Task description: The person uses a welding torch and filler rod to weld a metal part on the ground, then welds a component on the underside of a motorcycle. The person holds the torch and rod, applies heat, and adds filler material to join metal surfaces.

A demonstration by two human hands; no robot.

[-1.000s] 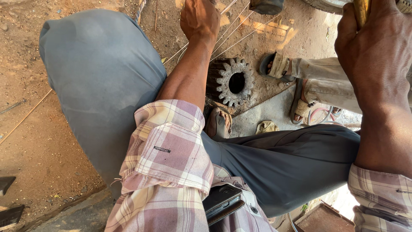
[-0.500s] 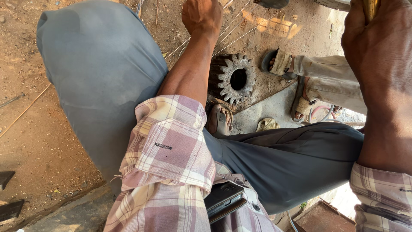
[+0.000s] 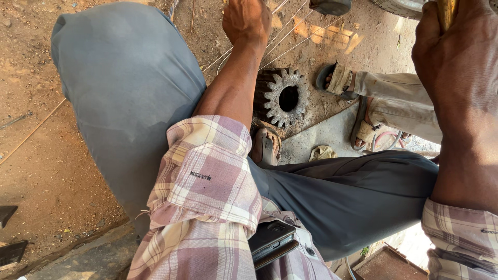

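Note:
My left hand (image 3: 246,19) reaches forward to the top of the view, fingers curled down among thin wires (image 3: 290,32) on the dirt; what it grips is cut off. My right hand (image 3: 459,62) is raised close to the camera at the right, closed around a yellowish wooden handle (image 3: 446,10). Between my arms a dark toothed metal gear (image 3: 282,97) with a round centre hole lies on the ground. My knees in grey trousers (image 3: 124,98) fill the foreground.
Another person's sandalled feet (image 3: 340,80) and light trouser legs (image 3: 399,103) sit just right of the gear. My own sandalled foot (image 3: 265,146) rests below the gear. A dark phone (image 3: 270,239) sticks from my shirt pocket. A tyre edge (image 3: 399,6) shows at top right.
The view has shifted slightly, so the gear and the other person's feet sit a little lower and to the right. Both hands keep their positions.

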